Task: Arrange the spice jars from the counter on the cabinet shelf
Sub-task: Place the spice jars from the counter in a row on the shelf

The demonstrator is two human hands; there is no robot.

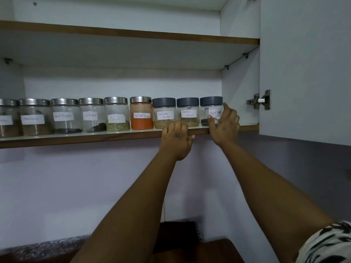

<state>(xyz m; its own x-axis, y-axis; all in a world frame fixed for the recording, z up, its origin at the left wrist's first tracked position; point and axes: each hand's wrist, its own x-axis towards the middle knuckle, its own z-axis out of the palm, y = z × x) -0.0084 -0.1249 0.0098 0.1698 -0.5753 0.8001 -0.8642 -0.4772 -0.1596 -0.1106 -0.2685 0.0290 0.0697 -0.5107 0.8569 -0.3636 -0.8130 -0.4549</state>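
Starting at the far left, your shelf [79,136] carries a row of spice jars standing upright, side by side, labels facing you so each can be read at a glance. The steel-lidded ones come first: a cloves jar [92,114], a fennel jar [116,113], then the red chilli powder jar [141,112], full of orange-red powder. After it come three grey-lidded jars: the coriander powder jar [163,111], the garam masala jar [188,112], and at the right end the black pepper jar [211,108], just short of the cabinet wall.

Your left hand [176,141] hangs on the shelf's front edge below the coriander and garam masala jars, fingers curled over the lip, probably to steady you while you reach up. It holds no jar.

Your right hand [224,122] is at the black pepper jar, thumb across the front near the label and fingers curved round its right side, most likely nudging it into line with its neighbours or turning the label forward.

Further right, the cabinet door [303,73] stands open on its hinge [261,100]. The counter [38,247] at lower left shows no jars, so the row looks close to finished.
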